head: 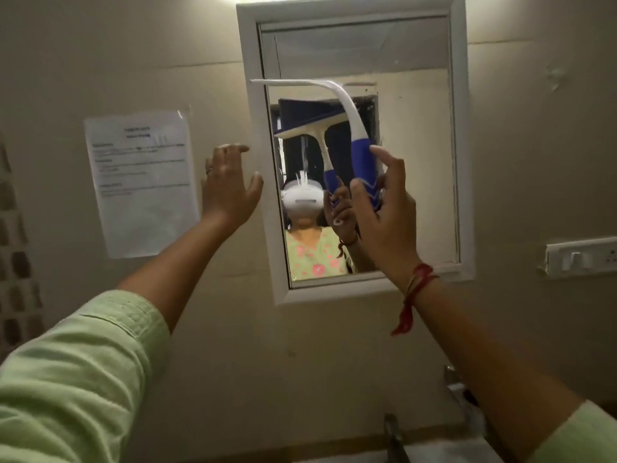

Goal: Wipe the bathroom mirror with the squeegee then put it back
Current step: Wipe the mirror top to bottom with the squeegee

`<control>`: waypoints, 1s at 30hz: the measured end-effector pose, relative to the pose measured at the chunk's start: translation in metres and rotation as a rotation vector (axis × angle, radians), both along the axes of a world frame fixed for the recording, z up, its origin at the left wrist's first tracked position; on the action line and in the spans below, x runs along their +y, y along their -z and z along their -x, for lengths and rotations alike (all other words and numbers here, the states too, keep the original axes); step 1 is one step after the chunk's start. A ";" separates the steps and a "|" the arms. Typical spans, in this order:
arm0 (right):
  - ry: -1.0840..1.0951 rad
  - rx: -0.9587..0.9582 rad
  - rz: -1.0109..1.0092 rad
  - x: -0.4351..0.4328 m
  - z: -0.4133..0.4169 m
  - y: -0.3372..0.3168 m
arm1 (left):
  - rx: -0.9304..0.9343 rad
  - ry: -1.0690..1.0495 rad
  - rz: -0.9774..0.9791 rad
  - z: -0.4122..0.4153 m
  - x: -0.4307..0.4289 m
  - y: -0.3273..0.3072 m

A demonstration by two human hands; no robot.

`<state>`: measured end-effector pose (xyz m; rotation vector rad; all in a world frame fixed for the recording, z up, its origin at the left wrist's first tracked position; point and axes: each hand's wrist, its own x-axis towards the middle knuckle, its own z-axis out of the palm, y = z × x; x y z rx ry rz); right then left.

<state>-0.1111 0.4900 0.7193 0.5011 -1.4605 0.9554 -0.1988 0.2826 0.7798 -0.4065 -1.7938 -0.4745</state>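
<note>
From my head camera: my right hand [380, 208] grips the blue handle of the one squeegee [362, 155], thumb and fingers curled round it. Its white blade lies level across the upper left of the one mirror [417, 162]. My left hand [230, 185] is spread, fingers apart, beside the mirror's left frame. One paper sheet [143, 182] hangs left.
</note>
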 end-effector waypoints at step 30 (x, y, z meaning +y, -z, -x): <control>0.324 0.144 0.090 -0.030 0.082 -0.078 | 0.269 0.221 -0.270 0.075 0.040 -0.026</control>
